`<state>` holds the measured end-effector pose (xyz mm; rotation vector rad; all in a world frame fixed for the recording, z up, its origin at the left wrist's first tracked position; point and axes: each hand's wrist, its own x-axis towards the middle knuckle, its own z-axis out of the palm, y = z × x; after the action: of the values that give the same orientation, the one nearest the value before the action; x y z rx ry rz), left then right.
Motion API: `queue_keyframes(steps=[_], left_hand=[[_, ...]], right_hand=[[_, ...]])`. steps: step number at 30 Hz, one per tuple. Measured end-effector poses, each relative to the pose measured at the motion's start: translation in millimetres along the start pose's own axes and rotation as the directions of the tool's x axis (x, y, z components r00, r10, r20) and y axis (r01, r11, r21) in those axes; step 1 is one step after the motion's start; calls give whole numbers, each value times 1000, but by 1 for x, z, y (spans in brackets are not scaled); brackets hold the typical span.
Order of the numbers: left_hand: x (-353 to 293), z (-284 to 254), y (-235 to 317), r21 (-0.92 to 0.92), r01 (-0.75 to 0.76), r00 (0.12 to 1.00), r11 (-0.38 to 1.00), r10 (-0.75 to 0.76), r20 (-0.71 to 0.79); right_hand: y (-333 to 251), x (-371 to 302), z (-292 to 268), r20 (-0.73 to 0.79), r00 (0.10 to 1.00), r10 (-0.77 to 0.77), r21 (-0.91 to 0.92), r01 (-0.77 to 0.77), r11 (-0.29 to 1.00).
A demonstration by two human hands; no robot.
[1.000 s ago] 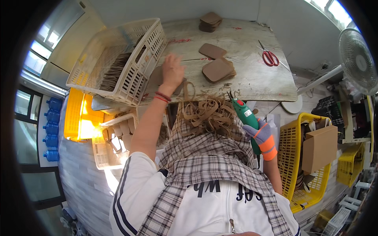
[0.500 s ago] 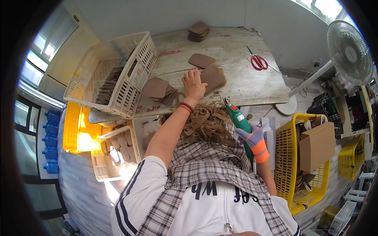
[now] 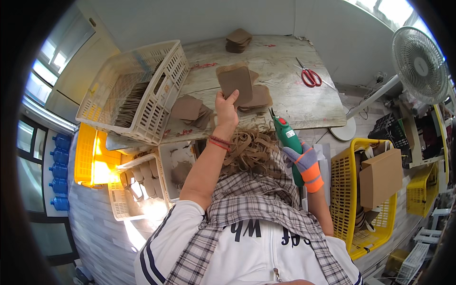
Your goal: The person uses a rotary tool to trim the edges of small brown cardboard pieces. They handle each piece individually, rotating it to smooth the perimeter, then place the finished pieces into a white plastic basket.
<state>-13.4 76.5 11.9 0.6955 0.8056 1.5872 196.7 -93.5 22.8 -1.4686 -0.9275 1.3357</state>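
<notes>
My left hand point(image 3: 226, 110) grips a brown rounded-corner sheet piece point(image 3: 237, 83), thumb on top, raised above the table. A paler ragged margin shows along the piece's far edge. Beneath and to its right lies a small pile of similar pieces point(image 3: 259, 97). Another brown pile point(image 3: 191, 110) sits left of my wrist. In a grey and orange glove, my right hand point(image 3: 304, 162) is closed around green electric scissors point(image 3: 288, 136) with a red button, their blades pointing away from me. A heap of curly brown trimmings point(image 3: 249, 151) rests on my checked apron at the table's front edge.
On the worn table point(image 3: 289, 107), a white crate point(image 3: 159, 111) of brown pieces stands left, a stack point(image 3: 238, 41) lies far back, and red-handled scissors point(image 3: 310, 77) lie right. A yellow basket point(image 3: 343, 199) stands at my right, a fan point(image 3: 420, 65) beyond, a low white crate point(image 3: 124, 199) at left.
My left hand has picked a brown piece off the pile and tilted it up, pulling slightly back toward me. The right hand keeps its hold on the electric scissors, nearly unmoved.
</notes>
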Motion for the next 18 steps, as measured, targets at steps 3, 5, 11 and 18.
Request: queue_keyframes(steps=[3, 5, 11, 18], left_hand=[[-14, 11, 4, -196, 66, 997, 978, -58, 48], [-20, 14, 2, -278, 129, 991, 952, -117, 59], [-29, 20, -3, -406, 270, 963, 873, -252, 98], [-37, 21, -3, -290, 276, 952, 917, -218, 215]], right_hand=[[-6, 3, 5, 23, 1000, -16, 0, 16, 1000], [-10, 4, 9, 25, 999, -29, 19, 28, 999], [-18, 2, 15, 32, 999, -33, 49, 31, 998], [-25, -2, 14, 11, 999, -47, 29, 46, 999]])
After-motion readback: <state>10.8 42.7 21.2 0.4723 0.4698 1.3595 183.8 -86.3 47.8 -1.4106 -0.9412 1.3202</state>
